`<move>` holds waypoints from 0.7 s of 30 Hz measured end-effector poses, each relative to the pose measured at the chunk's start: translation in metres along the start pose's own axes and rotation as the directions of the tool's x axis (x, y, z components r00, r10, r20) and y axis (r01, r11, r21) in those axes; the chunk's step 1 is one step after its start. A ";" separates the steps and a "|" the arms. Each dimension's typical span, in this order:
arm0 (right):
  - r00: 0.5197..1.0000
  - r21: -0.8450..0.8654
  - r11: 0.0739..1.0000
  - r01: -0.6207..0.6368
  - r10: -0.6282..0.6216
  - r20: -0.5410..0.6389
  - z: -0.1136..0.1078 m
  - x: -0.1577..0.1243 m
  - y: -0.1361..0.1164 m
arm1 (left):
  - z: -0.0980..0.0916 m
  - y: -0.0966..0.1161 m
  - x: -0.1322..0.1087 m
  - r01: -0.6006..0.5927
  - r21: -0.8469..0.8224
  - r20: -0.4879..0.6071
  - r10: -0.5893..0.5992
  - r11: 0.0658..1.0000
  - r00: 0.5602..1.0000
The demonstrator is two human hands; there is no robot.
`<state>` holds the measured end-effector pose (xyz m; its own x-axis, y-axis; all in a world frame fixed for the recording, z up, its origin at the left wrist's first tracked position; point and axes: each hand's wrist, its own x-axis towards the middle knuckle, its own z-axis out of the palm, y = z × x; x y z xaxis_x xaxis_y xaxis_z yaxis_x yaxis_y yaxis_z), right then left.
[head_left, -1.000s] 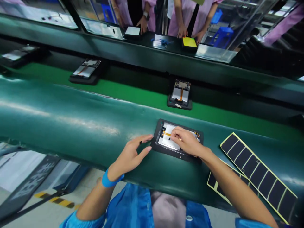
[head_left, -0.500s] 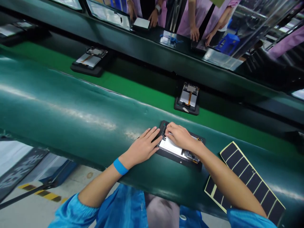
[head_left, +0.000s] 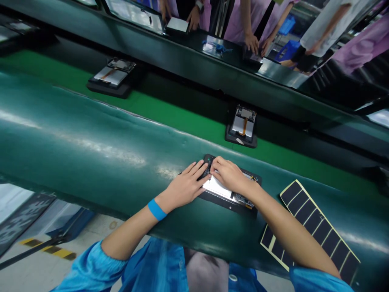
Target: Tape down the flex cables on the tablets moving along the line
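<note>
An opened tablet device lies in a black tray on the green work surface, its silvery battery and circuit board showing. My left hand, with a blue wristband, rests on the tray's left end, fingers stretched out and fairly flat. Over the battery's left part, my right hand has its fingers curled together in a pinch near the left fingertips. What the pinch holds, if anything, is hidden. Beneath and beside my right forearm lie sheets of black adhesive pads with pale yellow edges.
Beyond the work surface runs a green conveyor belt. It carries similar open devices, one at right and another at left. Across the belt, co-workers' hands work at a dark ledge, with a blue bin behind.
My hands stay at almost the same spot on the device, the left one slightly further right. The view has shifted a little, and a person in a white sleeve shows at upper right.
</note>
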<state>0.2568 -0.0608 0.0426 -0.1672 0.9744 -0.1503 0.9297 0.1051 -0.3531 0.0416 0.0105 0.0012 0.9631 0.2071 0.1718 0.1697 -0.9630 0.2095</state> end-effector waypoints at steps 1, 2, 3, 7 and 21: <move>1.000 -0.006 1.000 -0.009 0.009 -0.010 0.001 -0.001 -0.001 | 0.000 0.000 0.001 -0.001 0.002 0.001 0.001 1.000 1.000; 0.999 -0.008 1.000 -0.024 0.024 -0.029 0.002 -0.002 -0.001 | 0.000 0.000 0.001 -0.002 0.003 0.001 0.002 1.000 1.000; 0.997 -0.005 0.999 -0.045 0.045 -0.059 0.003 -0.003 -0.002 | -0.001 -0.001 0.002 -0.003 0.004 -0.001 0.003 1.000 1.000; 0.947 0.071 0.985 -0.158 0.172 -0.271 0.006 -0.016 0.007 | -0.003 -0.001 0.005 -0.010 0.008 -0.019 0.011 1.000 1.000; 0.986 -0.226 0.972 -0.066 0.028 -0.167 0.058 -0.152 0.009 | -0.013 -0.027 0.004 0.146 0.056 -0.141 -0.136 0.988 0.981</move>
<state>0.2719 -0.2194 0.0090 -0.0837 0.9965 -0.0042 0.9888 0.0825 -0.1248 0.0379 0.0398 0.0091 0.8917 0.3588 0.2759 0.3195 -0.9307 0.1778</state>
